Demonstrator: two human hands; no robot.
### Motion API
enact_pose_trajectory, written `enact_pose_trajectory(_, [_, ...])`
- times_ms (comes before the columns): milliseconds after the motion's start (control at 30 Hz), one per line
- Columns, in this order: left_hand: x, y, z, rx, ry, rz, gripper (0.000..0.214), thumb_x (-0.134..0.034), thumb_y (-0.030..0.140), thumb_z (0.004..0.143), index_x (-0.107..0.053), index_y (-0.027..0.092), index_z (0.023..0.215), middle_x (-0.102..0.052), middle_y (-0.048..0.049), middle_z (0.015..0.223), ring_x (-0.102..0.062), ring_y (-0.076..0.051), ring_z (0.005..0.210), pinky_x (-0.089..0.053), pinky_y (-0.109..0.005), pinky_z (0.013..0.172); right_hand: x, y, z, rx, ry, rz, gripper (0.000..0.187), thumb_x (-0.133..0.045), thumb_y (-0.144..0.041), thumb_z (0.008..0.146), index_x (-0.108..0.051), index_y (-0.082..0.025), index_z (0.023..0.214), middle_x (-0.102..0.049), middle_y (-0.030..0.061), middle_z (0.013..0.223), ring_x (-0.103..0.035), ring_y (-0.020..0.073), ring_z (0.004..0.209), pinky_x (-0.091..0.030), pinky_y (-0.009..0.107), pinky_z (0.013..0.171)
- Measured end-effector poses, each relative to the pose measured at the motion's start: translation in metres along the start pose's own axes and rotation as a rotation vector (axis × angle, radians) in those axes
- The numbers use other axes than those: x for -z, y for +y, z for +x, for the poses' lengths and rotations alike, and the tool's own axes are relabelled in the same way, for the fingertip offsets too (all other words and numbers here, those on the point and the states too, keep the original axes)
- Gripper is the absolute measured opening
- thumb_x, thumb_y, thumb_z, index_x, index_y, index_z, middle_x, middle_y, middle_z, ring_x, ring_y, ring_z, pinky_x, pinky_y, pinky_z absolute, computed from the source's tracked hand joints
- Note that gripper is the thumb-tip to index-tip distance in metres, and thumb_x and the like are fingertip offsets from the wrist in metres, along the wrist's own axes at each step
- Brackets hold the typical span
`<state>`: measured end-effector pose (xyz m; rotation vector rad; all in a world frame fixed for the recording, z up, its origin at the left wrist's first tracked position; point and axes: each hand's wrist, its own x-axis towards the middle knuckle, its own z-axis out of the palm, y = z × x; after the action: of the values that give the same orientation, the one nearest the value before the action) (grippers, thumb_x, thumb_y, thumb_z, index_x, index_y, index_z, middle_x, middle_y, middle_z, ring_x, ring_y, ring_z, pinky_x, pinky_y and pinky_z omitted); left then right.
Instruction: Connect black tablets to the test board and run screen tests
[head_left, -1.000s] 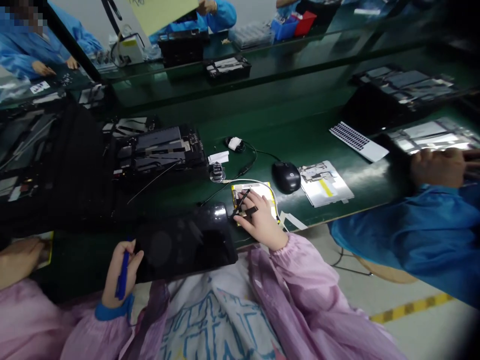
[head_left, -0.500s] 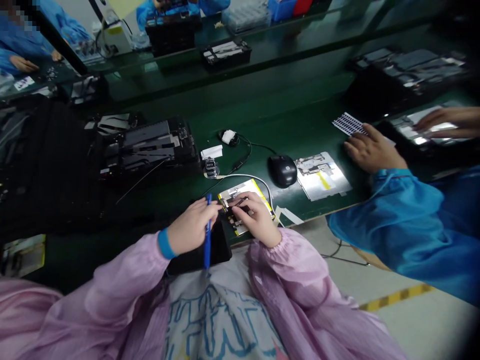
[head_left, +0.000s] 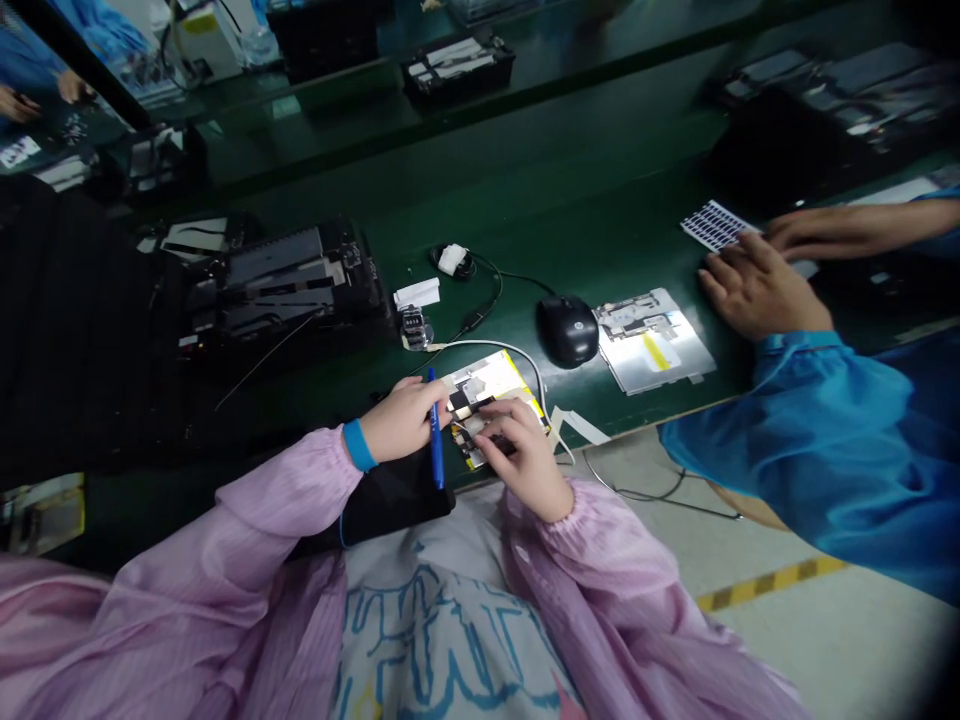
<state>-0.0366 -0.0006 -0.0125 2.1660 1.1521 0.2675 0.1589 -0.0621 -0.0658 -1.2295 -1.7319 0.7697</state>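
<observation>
My left hand [head_left: 401,418] is closed around a blue pen [head_left: 436,440] that points up and down across the fingers. Its fingertips reach the left edge of an opened tablet-like device [head_left: 517,372] with a silvery panel, yellow edging and a dark board area. Over the near part of that device is my right hand [head_left: 529,462], its thumb and index finger bent together at the tips. Whatever they pinch is too small to make out. A black flat item [head_left: 397,500] lies below my left hand, at the table edge.
A black mouse [head_left: 570,330] and a silver panel [head_left: 660,350] lie to the right. A white cable [head_left: 517,350] curves behind the device. Black trays of parts [head_left: 300,275] stand at left. A co-worker's hands [head_left: 772,290] are by a label sheet [head_left: 712,225] on the right.
My left hand has shifted slightly right with the blue pen. The dark part seen in my right fingers no longer shows clearly. The co-worker's hands have come closer together, and the view has tilted down.
</observation>
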Motion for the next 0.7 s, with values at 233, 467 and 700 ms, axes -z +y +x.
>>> enact_pose_trajectory(233, [-0.007, 0.011, 0.020, 0.118, -0.004, -0.192, 0.014, -0.053, 0.015, 0.079, -0.041, 0.021, 0.074, -0.055, 0.0021, 0.067, -0.052, -0.015, 0.064, -0.040, -0.028, 0.064, -0.020, 0.000, 0.001, -0.021, 0.132, -0.021, 0.014, -0.056, -0.029, 0.089, -0.058, -0.023, 0.077, -0.063, 0.0075, 0.096, -0.057, 0.0239, 0.096, -0.044, 0.045, 0.088])
enact_pose_trajectory(467, [-0.005, 0.014, 0.021, 0.188, 0.042, -0.392, 0.015, -0.056, 0.018, 0.078, -0.042, 0.020, 0.072, -0.055, 0.0035, 0.062, -0.053, -0.013, 0.060, -0.039, -0.025, 0.060, -0.019, -0.001, 0.001, -0.094, 0.169, 0.069, 0.015, -0.060, -0.032, 0.086, -0.059, -0.023, 0.075, -0.061, 0.0075, 0.093, -0.058, 0.0239, 0.095, -0.047, 0.043, 0.085])
enact_pose_trajectory(700, [0.008, 0.007, 0.013, 0.204, 0.143, -0.333, 0.016, -0.052, 0.022, 0.081, -0.039, 0.021, 0.072, -0.049, 0.0046, 0.058, -0.044, -0.011, 0.054, -0.035, -0.025, 0.056, 0.002, -0.004, 0.017, -0.008, 0.006, 0.141, 0.019, -0.056, -0.030, 0.089, -0.054, -0.024, 0.071, -0.066, 0.0035, 0.078, -0.061, 0.0204, 0.080, -0.047, 0.039, 0.078])
